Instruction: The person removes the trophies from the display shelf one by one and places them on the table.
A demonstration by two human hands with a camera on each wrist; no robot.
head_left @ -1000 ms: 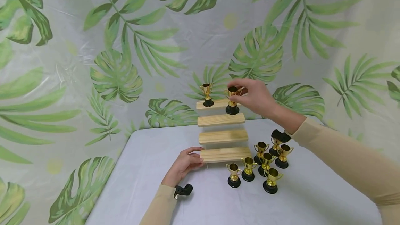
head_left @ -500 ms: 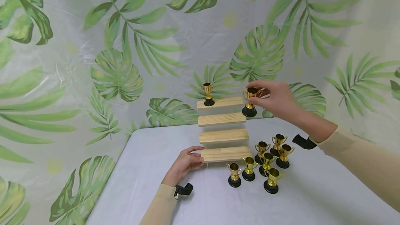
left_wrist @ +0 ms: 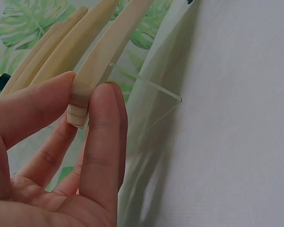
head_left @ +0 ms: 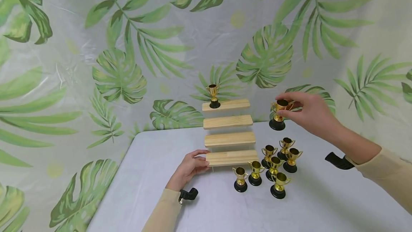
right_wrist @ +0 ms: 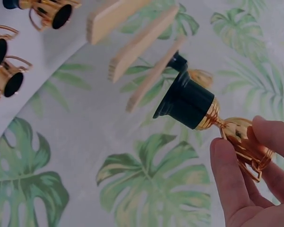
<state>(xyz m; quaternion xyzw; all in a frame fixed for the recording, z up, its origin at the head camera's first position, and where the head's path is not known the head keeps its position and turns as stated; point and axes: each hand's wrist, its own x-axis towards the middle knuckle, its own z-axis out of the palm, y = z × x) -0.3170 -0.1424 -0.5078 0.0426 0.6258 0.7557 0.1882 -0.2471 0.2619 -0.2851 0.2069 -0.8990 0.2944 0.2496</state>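
I am holding a small gold trophy (head_left: 278,114) in my right hand (head_left: 311,114), fingers and thumb pinching its cup near the rim, so the black base is hanging free in the air. It is sitting off to the right of the wooden step stand (head_left: 229,133), about level with the second step from the top, and well above the white table (head_left: 154,174). From the right wrist view the trophy (right_wrist: 206,111) is pointing base-first away from my fingers (right_wrist: 229,177), which are wrapped around the gold cup.

My left hand (head_left: 190,169) is gripping the left end of the stand's bottom step, thumb on one face and fingers on the other (the left wrist view shows the step end (left_wrist: 80,106) pinched between my thumb (left_wrist: 31,109) and a fingertip (left_wrist: 104,123), with a clear plastic side panel (left_wrist: 151,99) just beside them).

One more trophy (head_left: 213,96) is standing upright on the left end of the stand's top step. A cluster of seven trophies (head_left: 273,169) is standing on the table just to the right of the stand's bottom step.
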